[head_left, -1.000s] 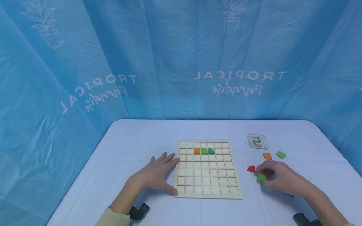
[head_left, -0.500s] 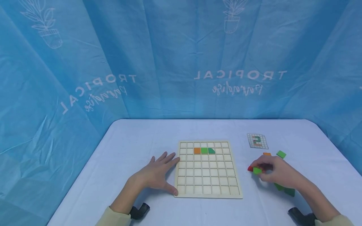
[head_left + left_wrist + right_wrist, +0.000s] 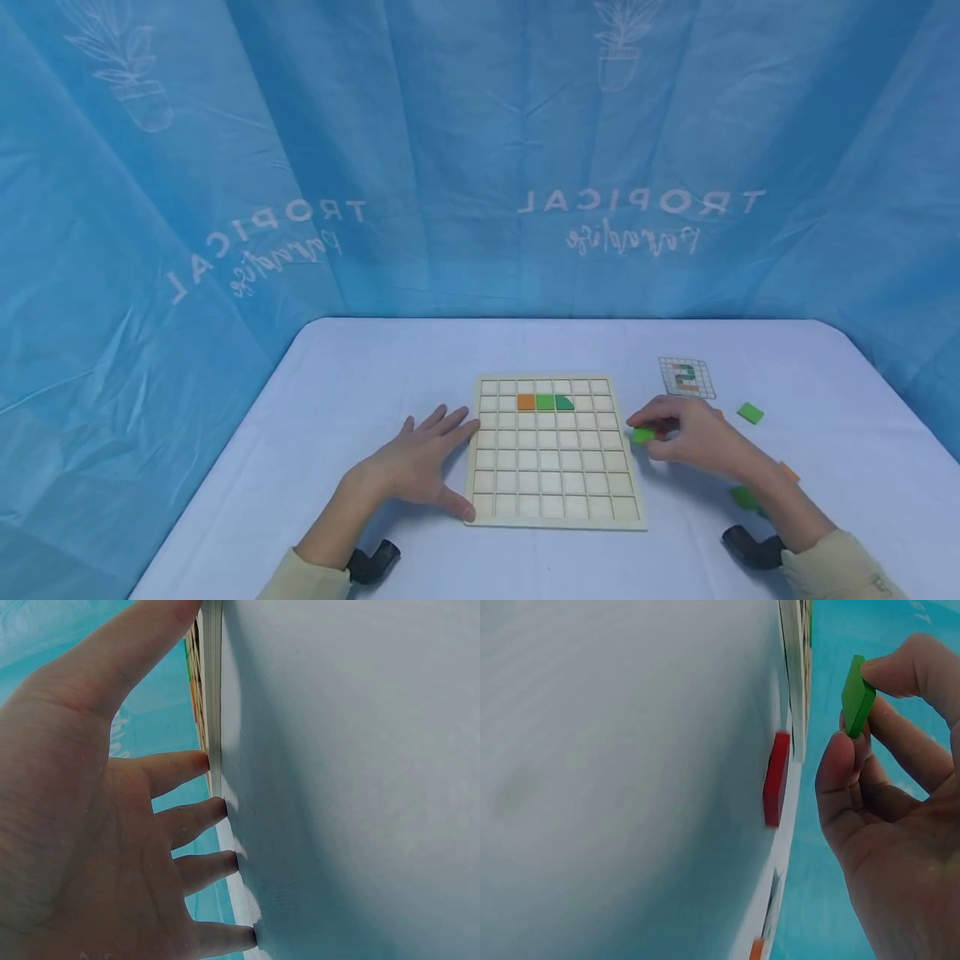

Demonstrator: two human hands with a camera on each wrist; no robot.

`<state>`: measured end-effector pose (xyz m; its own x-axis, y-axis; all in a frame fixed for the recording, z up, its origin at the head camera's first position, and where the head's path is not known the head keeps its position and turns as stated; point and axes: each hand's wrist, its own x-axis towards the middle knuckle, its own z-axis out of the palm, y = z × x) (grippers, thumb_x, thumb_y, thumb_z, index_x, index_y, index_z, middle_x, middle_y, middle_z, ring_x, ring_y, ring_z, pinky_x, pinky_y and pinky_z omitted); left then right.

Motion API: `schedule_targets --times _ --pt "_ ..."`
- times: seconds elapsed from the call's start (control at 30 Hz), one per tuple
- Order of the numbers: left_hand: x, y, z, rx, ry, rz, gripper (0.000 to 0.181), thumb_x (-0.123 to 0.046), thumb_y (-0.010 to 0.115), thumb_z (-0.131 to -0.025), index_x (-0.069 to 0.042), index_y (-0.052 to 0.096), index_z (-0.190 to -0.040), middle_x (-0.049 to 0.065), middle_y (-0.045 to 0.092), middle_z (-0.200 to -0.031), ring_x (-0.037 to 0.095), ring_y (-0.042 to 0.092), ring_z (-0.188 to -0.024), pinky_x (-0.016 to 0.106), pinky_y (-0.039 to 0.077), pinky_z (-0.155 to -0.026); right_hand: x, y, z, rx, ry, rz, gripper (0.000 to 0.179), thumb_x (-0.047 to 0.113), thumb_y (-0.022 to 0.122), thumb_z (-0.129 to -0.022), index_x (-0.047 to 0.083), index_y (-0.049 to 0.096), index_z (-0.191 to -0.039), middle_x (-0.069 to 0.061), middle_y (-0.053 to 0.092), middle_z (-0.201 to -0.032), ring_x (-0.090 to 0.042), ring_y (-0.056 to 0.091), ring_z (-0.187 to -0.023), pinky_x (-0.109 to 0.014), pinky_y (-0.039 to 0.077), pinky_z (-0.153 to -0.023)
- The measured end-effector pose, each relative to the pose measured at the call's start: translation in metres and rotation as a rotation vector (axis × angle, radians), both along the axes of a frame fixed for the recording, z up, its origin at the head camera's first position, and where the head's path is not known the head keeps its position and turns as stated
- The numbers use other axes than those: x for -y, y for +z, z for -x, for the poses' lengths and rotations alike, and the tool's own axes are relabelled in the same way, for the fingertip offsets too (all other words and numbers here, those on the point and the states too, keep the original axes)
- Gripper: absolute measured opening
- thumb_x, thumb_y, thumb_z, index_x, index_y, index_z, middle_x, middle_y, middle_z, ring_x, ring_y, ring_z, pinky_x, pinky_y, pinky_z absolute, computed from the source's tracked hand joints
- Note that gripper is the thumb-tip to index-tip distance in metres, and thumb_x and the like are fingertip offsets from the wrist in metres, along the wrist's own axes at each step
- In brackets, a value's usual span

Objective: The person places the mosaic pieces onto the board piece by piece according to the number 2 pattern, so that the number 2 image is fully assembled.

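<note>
Between thumb and fingertips, my right hand (image 3: 697,433) pinches a light green square tile (image 3: 857,697) just off the right edge of a pale wooden grid board (image 3: 547,483). My left hand (image 3: 420,464) lies with fingers spread along the board's left edge, thumb at the near corner. In the board's second row from the far side sit an orange square tile (image 3: 527,402), a light green square tile (image 3: 545,402) and a dark green quarter-round tile (image 3: 564,403). In the right wrist view a red tile (image 3: 776,780) lies on the white tabletop; from the head view, my right hand hides it.
Behind my right hand lies a small grid card (image 3: 687,379) with a coloured figure. Loose tiles lie to the right: a green square (image 3: 750,412), an orange piece (image 3: 789,472), and green pieces (image 3: 745,498) partly under the right forearm. A blue curtain (image 3: 480,167) hangs behind the table.
My right hand has carried the light green tile leftward and slightly away, from among the loose tiles to the board's right edge. The left hand has stayed in place.
</note>
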<state>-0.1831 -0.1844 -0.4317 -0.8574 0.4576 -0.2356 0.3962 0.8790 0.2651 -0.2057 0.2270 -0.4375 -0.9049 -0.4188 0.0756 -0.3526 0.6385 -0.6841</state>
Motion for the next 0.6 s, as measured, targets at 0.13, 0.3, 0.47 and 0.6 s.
schedule_targets --times 0.13,0.3,0.47,0.6 --pt "-0.001 0.001 0.000 -0.007 -0.005 -0.009 0.125 -0.087 0.066 -0.048 -0.027 0.030 -0.152 0.000 0.018 -0.159 0.030 0.007 -0.145 0.068 0.009 -0.107 0.012 0.000 0.008 -0.004 0.015 -0.013 0.033 0.007 0.071 -0.072 0.021 0.075 -0.102 0.010 0.065 -0.089 -0.013 0.057 -0.077 -0.025 0.050 -0.067" --pt "-0.002 0.003 -0.001 -0.007 -0.011 -0.011 0.125 -0.086 0.067 -0.049 -0.027 0.030 -0.152 0.001 0.018 -0.159 0.031 0.007 -0.145 0.068 0.009 -0.107 0.026 0.002 0.017 0.006 0.029 -0.018 0.031 0.009 0.071 -0.073 0.022 0.075 -0.101 0.011 0.065 -0.091 -0.013 0.058 -0.078 -0.027 0.050 -0.068" --pt "-0.001 0.003 -0.001 -0.001 0.002 -0.003 0.125 -0.086 0.067 -0.048 -0.027 0.030 -0.152 0.000 0.018 -0.159 0.030 0.007 -0.145 0.068 0.009 -0.106 0.039 0.003 0.026 -0.012 0.068 -0.010 0.028 0.013 0.074 -0.075 0.021 0.076 -0.101 0.012 0.065 -0.090 -0.013 0.057 -0.077 -0.028 0.050 -0.067" --pt "-0.001 0.001 -0.001 -0.003 0.002 -0.002 0.125 -0.086 0.067 -0.048 -0.028 0.029 -0.152 -0.001 0.017 -0.159 0.030 0.007 -0.145 0.067 0.008 -0.107 0.048 0.002 0.031 -0.006 0.090 0.006 0.029 0.010 0.073 -0.074 0.018 0.075 -0.101 0.009 0.065 -0.091 -0.014 0.057 -0.076 -0.028 0.050 -0.066"
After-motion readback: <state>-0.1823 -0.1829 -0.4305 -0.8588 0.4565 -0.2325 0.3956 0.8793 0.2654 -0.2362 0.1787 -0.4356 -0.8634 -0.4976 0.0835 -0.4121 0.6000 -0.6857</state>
